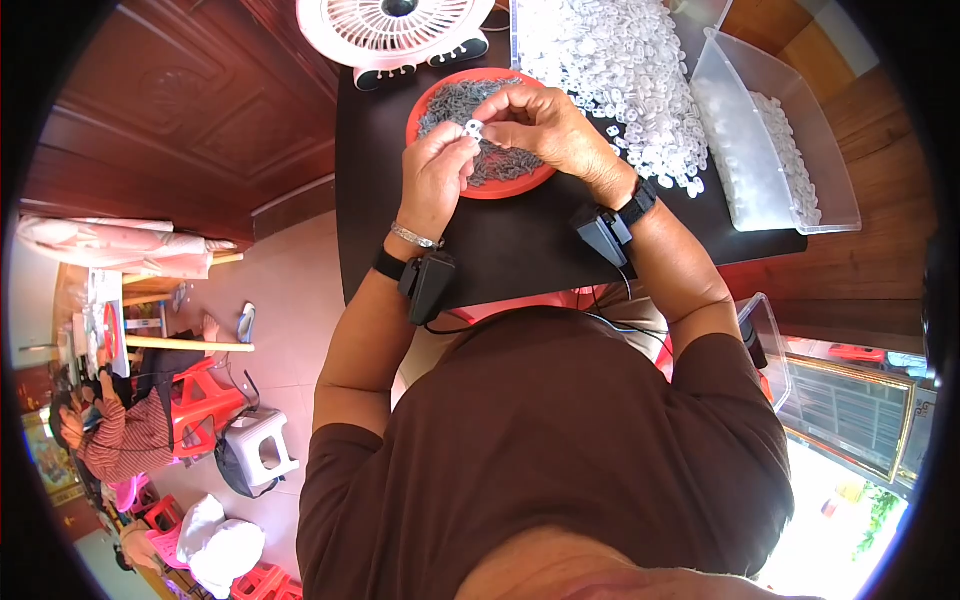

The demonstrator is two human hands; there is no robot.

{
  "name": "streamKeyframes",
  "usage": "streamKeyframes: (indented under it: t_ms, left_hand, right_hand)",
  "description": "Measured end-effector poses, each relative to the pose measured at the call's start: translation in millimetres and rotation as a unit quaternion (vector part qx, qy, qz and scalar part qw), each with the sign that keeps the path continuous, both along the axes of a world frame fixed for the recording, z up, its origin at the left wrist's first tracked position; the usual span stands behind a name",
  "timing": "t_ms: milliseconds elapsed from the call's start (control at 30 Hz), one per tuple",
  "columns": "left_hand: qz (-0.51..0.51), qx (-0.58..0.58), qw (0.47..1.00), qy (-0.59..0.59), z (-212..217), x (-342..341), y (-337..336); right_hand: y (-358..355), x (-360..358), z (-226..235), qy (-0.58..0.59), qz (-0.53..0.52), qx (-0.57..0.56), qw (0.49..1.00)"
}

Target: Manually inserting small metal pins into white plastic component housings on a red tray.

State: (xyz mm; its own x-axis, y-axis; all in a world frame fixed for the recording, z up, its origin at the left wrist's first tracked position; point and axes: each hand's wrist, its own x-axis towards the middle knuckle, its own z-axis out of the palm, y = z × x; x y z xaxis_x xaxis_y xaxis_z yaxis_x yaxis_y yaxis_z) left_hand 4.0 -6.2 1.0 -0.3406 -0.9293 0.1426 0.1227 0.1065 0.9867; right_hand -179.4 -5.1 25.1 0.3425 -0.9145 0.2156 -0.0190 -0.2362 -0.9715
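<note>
Over a round red basin (500,190) full of small grey pieces (505,165), my two hands meet. Between the fingertips is a small white plastic piece (473,129) with holes in it. My left hand (437,170) pinches it from the near left side. My right hand (545,125) reaches in from the right, thumb and forefinger closed at the same piece. Whether a grey piece is also in the right fingers is too small to tell. To the right, a large heap of similar white pieces (650,110) spreads over the black table (390,230).
A white fan (400,30) stands behind the basin. At the right table edge is a clear plastic bin (745,180) with more white pieces. Off to the left, another person (130,430) sits near red stools (200,405) and a grey-white stool (262,448).
</note>
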Motion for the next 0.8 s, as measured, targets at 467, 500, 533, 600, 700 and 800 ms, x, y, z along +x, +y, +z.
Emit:
streamKeyframes:
  t_ms: [467, 500, 533, 600, 700, 800]
  left_hand:
    - [-0.008, 0.049, 0.998, 0.043, 4.9, -1.9, 5.0]
    - [-0.003, 0.056, 0.997, 0.056, 6.1, -2.4, 5.7]
    - [-0.004, 0.055, 0.997, 0.055, 6.6, -2.5, 6.4]
    - [0.012, 0.034, 0.999, 0.034, 7.0, -2.6, 7.2]
    - [0.017, 0.026, 0.999, 0.031, 4.6, -2.3, 6.5]
    - [0.017, 0.03, 0.998, 0.057, -0.7, -2.5, 4.7]
  right_hand:
    - [-1.2, 4.9, -8.8, -0.024, 0.025, -0.033, 0.999]
    - [-1.7, 4.8, -9.4, -0.024, 0.024, -0.034, 0.999]
    - [-2.5, 4.8, -10.9, -0.044, 0.03, -0.03, 0.998]
    - [-3.3, 4.5, -10.7, -0.064, 0.035, -0.027, 0.997]
    - [-2.1, 4.4, -8.5, -0.06, 0.036, -0.019, 0.997]
    - [-1.3, 6.0, -7.7, -0.059, 0.038, -0.033, 0.997]
